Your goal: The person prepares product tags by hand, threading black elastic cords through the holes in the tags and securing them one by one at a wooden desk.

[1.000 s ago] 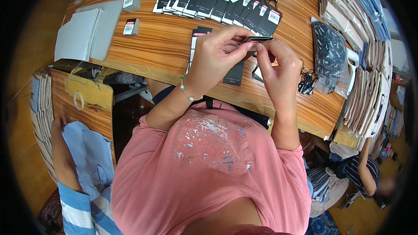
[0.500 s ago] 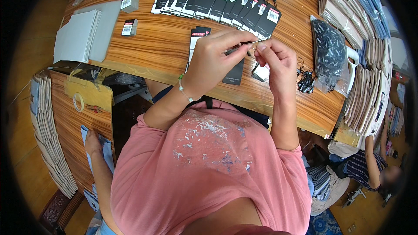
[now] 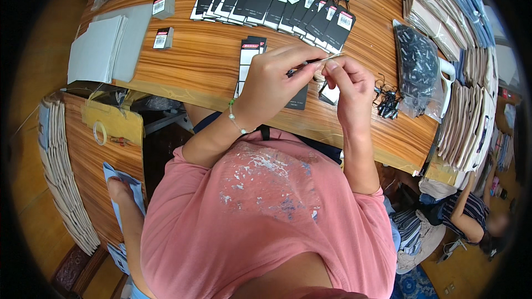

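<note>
My left hand (image 3: 277, 80), with a beaded bracelet at the wrist, is closed with thumb and fingers on a thin hang tag (image 3: 332, 57) seen nearly edge-on. My right hand (image 3: 350, 77) pinches the tag's far end, its thumb and index finger meeting there. Below the hands a black hang tag (image 3: 299, 99) lies on the table, partly covered by my left hand. Beside my right hand rests a small white-and-black piece (image 3: 330, 94), mostly hidden. Left of the hands lies a stack of white labels with red tops (image 3: 247, 58).
A fanned row of black hang tags (image 3: 271, 3) with strings runs along the table's far side. Black cords (image 3: 388, 99) and a plastic bag of black string fasteners (image 3: 417, 58) sit at the right. Two small label stacks (image 3: 163, 39) stand left. Folded garments (image 3: 463, 122) line the right edge.
Both hands stay together on the tag, with a small shift of the right hand's fingers. The view tilts slightly. The co-worker's arm at the left moves a little on blue cloth.
</note>
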Available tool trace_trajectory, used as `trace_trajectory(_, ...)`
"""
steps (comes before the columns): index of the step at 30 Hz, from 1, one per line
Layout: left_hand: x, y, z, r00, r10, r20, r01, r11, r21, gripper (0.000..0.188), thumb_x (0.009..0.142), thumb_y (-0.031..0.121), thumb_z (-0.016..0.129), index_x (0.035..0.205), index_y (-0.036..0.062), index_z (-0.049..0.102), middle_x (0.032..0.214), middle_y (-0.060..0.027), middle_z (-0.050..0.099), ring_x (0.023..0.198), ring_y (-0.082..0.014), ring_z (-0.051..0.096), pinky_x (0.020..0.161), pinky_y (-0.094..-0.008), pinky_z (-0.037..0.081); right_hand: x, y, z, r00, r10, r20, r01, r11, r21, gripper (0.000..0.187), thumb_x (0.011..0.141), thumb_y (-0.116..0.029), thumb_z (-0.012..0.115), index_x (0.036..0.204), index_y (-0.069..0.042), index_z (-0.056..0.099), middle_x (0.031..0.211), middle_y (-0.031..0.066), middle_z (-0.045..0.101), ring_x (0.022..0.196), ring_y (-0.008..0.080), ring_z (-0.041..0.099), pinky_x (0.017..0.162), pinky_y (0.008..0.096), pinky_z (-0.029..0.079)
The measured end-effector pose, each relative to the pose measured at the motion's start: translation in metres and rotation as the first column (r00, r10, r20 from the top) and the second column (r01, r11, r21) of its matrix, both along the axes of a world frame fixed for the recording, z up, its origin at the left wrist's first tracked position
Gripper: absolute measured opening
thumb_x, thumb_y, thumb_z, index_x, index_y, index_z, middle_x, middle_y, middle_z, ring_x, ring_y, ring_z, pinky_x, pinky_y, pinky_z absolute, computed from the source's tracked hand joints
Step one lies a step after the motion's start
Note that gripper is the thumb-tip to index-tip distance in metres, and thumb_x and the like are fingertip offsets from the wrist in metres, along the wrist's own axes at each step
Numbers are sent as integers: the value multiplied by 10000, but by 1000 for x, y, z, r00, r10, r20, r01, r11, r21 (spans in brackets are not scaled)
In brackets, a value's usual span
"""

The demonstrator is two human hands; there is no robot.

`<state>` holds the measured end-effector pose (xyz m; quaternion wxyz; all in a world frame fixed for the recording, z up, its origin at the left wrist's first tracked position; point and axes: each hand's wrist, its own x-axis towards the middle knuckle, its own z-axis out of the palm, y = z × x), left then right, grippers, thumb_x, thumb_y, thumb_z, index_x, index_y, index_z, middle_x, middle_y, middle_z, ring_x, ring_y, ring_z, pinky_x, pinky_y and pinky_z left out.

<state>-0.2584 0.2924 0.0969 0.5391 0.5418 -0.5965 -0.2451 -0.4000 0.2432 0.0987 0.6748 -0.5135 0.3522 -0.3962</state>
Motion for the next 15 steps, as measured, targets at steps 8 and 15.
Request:
trace_trajectory(8, 1, 3, 7, 999, -9, 48, 10, 1000, -20, 178, 765, -28, 597, 943, -27, 610, 871, -90, 623, 771, -120, 611, 642, -221, 520, 2, 3, 4, 925, -189, -329, -2, 865, -502, 137, 817, -72, 560, 724, 28, 580, 626, 42, 558, 561, 66, 463, 508, 223, 368)
trace_trajectory(15, 0, 2, 5, 999, -27, 42, 27, 1000, -4, 184, 760, -20, 601, 944, -20, 615, 879, -93, 626, 756, -122, 614, 636, -218, 515, -4, 0, 2, 999, 27, -45, -27, 1000, 15, 143, 823, -86, 560, 714, 2, 588, 637, 9, 560, 559, 48, 453, 516, 183, 341)
